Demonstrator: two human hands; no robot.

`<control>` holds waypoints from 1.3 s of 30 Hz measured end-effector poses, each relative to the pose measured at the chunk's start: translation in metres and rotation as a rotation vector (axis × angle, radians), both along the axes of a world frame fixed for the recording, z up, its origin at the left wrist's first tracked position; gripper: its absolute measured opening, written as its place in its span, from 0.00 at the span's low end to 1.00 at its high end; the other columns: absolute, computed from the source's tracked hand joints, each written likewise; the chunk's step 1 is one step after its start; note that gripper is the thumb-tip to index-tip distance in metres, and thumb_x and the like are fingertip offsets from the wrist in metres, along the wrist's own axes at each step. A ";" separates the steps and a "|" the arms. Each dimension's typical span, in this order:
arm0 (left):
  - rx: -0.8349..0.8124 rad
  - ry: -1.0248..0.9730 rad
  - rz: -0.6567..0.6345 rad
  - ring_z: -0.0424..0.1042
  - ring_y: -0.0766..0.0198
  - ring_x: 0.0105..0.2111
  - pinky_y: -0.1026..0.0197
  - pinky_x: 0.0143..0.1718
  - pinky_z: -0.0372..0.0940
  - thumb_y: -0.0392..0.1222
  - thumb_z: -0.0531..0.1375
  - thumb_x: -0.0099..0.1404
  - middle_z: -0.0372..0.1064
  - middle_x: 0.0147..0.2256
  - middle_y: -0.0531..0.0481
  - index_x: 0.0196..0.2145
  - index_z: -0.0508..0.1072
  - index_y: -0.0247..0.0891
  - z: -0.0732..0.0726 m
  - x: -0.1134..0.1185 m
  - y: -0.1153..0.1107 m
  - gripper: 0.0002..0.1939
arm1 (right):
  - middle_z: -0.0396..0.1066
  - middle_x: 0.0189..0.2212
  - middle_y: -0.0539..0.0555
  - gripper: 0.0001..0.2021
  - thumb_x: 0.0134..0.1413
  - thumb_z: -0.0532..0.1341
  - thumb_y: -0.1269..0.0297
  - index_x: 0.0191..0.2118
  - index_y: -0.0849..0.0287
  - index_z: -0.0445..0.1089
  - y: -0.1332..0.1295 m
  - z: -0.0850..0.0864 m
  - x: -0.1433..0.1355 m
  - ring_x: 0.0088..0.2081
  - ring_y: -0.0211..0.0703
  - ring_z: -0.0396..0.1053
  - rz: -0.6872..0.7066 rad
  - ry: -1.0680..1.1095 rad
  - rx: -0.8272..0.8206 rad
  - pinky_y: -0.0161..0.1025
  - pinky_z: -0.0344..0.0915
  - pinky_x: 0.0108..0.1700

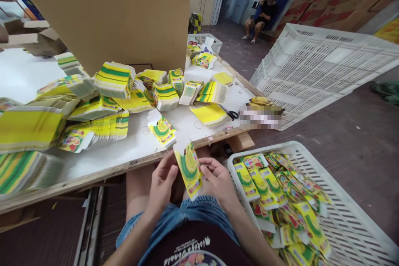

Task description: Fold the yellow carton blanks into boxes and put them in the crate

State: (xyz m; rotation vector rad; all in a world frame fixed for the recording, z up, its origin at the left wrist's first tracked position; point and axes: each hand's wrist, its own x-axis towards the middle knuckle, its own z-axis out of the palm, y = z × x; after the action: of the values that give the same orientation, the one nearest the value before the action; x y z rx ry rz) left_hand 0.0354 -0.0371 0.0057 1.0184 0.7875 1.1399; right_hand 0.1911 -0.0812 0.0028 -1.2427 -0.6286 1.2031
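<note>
Above my lap is a small yellow and green printed carton [188, 169], tilted, its white top flap up. My right hand [218, 179] pinches its right edge between thumb and fingers. At the opposite edge, my left hand [163, 178] is curled round the carton's side, its fingertips partly hidden behind it. Just beyond, on the table, lies another carton [162, 129] with its white flaps out. To my right, a white plastic basket [352, 191] holds many filled-out yellow cartons [263, 185] in a loose heap.
Stacks of flattened cartons [114, 80] cover the white table [137, 141]. Black-handled scissors [232, 114] and bananas [260, 101] lie near its right corner. A large cardboard box [124, 12] stands behind. Stacked white crates [311, 66] rise at right; a person [264, 14] sits far back.
</note>
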 end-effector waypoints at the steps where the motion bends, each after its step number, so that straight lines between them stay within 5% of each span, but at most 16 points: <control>1: -0.095 -0.056 -0.093 0.68 0.46 0.55 0.47 0.56 0.64 0.51 0.63 0.61 0.70 0.54 0.38 0.54 0.71 0.39 0.000 0.001 0.001 0.25 | 0.78 0.33 0.54 0.14 0.46 0.70 0.58 0.38 0.59 0.75 -0.001 0.000 -0.002 0.34 0.42 0.72 0.030 0.000 0.005 0.39 0.67 0.38; 4: -0.200 -0.177 -0.313 0.68 0.44 0.55 0.47 0.55 0.64 0.54 0.64 0.59 0.71 0.53 0.35 0.53 0.72 0.37 -0.003 0.000 0.001 0.28 | 0.78 0.32 0.54 0.12 0.46 0.70 0.58 0.35 0.59 0.76 -0.002 0.000 -0.008 0.32 0.41 0.70 0.074 0.028 0.021 0.37 0.66 0.36; 6: -0.175 -0.204 -0.334 0.68 0.44 0.56 0.48 0.55 0.64 0.54 0.65 0.57 0.71 0.53 0.36 0.53 0.72 0.38 -0.005 -0.001 -0.003 0.29 | 0.77 0.31 0.53 0.12 0.45 0.70 0.58 0.34 0.59 0.76 -0.002 0.000 -0.011 0.31 0.40 0.69 0.069 0.055 0.024 0.37 0.65 0.35; 16: -0.181 -0.107 -0.194 0.75 0.50 0.45 0.55 0.44 0.70 0.47 0.67 0.57 0.77 0.44 0.39 0.47 0.75 0.35 -0.008 0.004 -0.005 0.21 | 0.76 0.31 0.53 0.14 0.50 0.67 0.55 0.38 0.60 0.74 -0.008 0.007 -0.010 0.32 0.42 0.70 0.130 -0.069 0.021 0.39 0.67 0.38; 22: -0.224 -0.001 -0.066 0.77 0.57 0.39 0.59 0.38 0.71 0.47 0.64 0.60 0.77 0.39 0.46 0.48 0.68 0.37 -0.004 0.011 -0.004 0.20 | 0.71 0.24 0.51 0.13 0.55 0.63 0.55 0.29 0.60 0.69 -0.012 0.000 -0.018 0.28 0.41 0.67 0.067 -0.297 0.003 0.37 0.65 0.32; 25: -0.136 0.047 -0.077 0.75 0.60 0.43 0.60 0.43 0.69 0.41 0.64 0.61 0.75 0.44 0.47 0.56 0.56 0.44 0.001 0.009 -0.003 0.29 | 0.73 0.31 0.52 0.10 0.55 0.64 0.60 0.40 0.58 0.69 -0.011 0.001 -0.016 0.31 0.41 0.69 0.047 -0.335 0.038 0.37 0.66 0.34; 29: -0.108 0.068 -0.302 0.74 0.58 0.46 0.59 0.45 0.67 0.39 0.62 0.64 0.73 0.47 0.45 0.61 0.50 0.47 0.008 -0.002 -0.001 0.33 | 0.71 0.46 0.54 0.25 0.57 0.63 0.64 0.59 0.51 0.58 -0.010 0.010 -0.003 0.40 0.42 0.71 0.141 -0.250 0.175 0.39 0.67 0.43; 35: -0.212 -0.023 -0.535 0.75 0.63 0.35 0.64 0.36 0.67 0.37 0.67 0.58 0.76 0.37 0.47 0.47 0.65 0.40 0.013 -0.011 -0.001 0.20 | 0.70 0.29 0.50 0.09 0.61 0.59 0.59 0.38 0.58 0.71 -0.010 0.020 0.014 0.28 0.38 0.67 0.295 -0.315 0.140 0.34 0.62 0.30; 39: -0.255 -0.067 -0.550 0.76 0.62 0.33 0.63 0.35 0.68 0.37 0.67 0.58 0.76 0.38 0.48 0.60 0.53 0.47 0.012 -0.009 -0.003 0.37 | 0.70 0.29 0.52 0.10 0.61 0.58 0.59 0.33 0.59 0.72 -0.009 0.018 0.016 0.33 0.41 0.68 0.249 -0.454 0.186 0.36 0.64 0.35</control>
State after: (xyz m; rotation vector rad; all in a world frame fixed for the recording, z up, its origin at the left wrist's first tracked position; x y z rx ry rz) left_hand 0.0265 -0.0404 0.0174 0.8997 0.5336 0.5815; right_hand 0.2068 -0.0906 0.0208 -1.3130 -1.2322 1.0352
